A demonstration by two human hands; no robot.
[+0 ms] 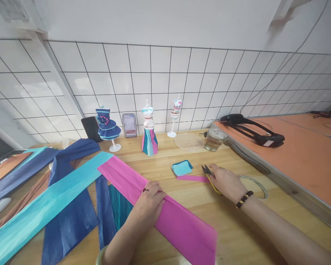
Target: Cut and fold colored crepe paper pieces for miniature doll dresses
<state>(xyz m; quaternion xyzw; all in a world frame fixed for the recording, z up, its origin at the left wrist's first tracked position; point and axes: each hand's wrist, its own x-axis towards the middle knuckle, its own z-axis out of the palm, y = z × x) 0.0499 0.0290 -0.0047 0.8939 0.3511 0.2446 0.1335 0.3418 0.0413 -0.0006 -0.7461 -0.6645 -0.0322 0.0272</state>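
A long pink crepe paper strip [187, 230] lies slantwise across the table in front of me. My left hand [151, 200] lies over its middle, fingers curled together around the paper. On the right, my right hand [226, 180] grips small thread snips [206, 170] with dark blades and a yellow handle, low over the wood. Just left of the blades is a narrow pink strip [191, 178], beside a small stack of light and dark blue paper pieces [182, 168]. The palm covers part of the snips.
Small dress forms in paper outfits, one in a blue dress [109, 127], one in a striped skirt [149, 141], stand at the back near a bare-skirted form [175, 116]. Turquoise [44, 200] and navy paper [68, 224] cover the left. A lidded glass [215, 140] and roll of tape [260, 186] are right.
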